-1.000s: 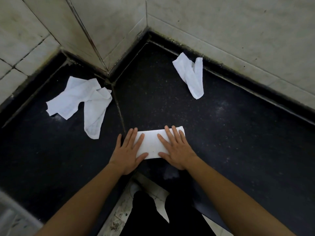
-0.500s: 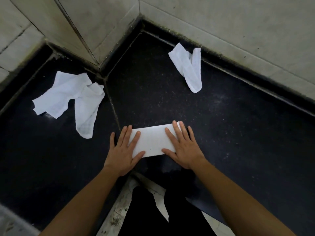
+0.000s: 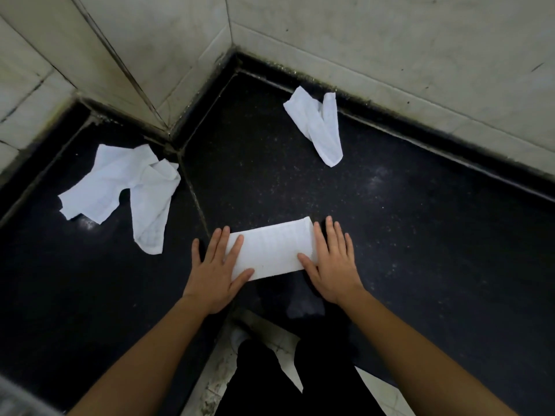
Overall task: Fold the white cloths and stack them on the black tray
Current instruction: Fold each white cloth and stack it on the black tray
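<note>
Cloth (image 3: 271,250) folded to a strip, flat on black tabletop (image 3: 420,235), held down at its ends by left hand (image 3: 214,271) and right hand (image 3: 330,262), fingers (image 3: 329,235) straight, grasping nothing. Probably smoothing; next, folding end over end. Beyond, crumpled cloth (image 3: 120,187) and twisted cloth (image 3: 318,127).

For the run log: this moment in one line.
left hand: flat on folded cloth | right hand: flat at its right end | unfolded: left cloth; far cloth
</note>
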A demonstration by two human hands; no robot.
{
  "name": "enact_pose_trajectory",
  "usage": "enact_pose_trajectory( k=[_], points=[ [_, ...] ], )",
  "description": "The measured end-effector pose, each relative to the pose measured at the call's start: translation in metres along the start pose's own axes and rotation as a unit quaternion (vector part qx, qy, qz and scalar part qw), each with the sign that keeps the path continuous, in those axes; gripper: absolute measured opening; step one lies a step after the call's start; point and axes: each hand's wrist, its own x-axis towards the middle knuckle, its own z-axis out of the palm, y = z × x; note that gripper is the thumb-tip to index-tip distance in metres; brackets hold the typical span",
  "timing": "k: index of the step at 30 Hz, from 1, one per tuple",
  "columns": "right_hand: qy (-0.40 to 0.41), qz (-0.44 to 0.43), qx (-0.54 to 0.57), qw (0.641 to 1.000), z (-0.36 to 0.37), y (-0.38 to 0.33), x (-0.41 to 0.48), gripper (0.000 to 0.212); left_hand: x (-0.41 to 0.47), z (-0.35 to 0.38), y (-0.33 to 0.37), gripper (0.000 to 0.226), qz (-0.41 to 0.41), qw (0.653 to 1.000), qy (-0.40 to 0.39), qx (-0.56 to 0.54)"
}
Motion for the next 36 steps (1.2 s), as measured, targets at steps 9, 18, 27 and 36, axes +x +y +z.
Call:
enact_pose_trajectory(
  k=[9,18,27,36],
  points=[
    [0.135,0.088,0.041,0.986,0.0,0.001,-0.021,0.033,0.078,-0.056,0.06,0.065,0.165,0.973,0.163,0.003],
    [0.004,0.221,0.239,0.946,-0.019,-0.005,-0.017,0.018,0.118,-0.077,0.115,0.061,0.331,0.916,0.016,0.227],
    [-0.012,0.193,0.333,0.923,-0.061,0.01,-0.001,0.018,0.115,-0.109,0.097,0.034,0.262,0.945,0.035,0.193],
    [0.058,0.044,0.226,0.971,-0.138,-0.011,0.042,0.012,0.098,-0.171,0.049,0.023,0.186,0.969,0.164,0.003]
  ],
)
